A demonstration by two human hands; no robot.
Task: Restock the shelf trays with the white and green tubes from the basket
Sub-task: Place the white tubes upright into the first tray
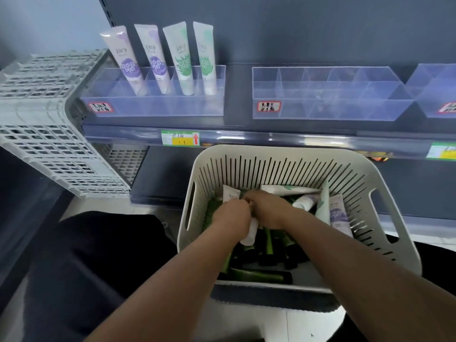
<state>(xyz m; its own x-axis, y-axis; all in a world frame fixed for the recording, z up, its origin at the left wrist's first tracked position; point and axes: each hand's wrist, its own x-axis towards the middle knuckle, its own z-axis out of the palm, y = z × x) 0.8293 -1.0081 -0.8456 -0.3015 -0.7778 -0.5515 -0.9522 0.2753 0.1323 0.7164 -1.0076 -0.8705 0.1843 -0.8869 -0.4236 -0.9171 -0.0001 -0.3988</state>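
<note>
Both my hands are down inside the cream slotted basket (276,159). My left hand (232,215) grips a white tube (249,234) whose capped end sticks out below the fist. My right hand (267,208) is curled beside it, touching the same bundle; what it holds is hidden. More white and green tubes (288,189) lie at the basket's back, dark green tubes (269,243) at the bottom. On the shelf, the left clear tray (158,104) holds two purple tubes (128,60) and two white and green tubes (182,58) standing upright.
A second clear divided tray (328,95) sits to the right on the shelf, and part of a third (439,90) at the far right. White perforated crates (49,119) are stacked on the left. A price label (180,138) marks the shelf edge.
</note>
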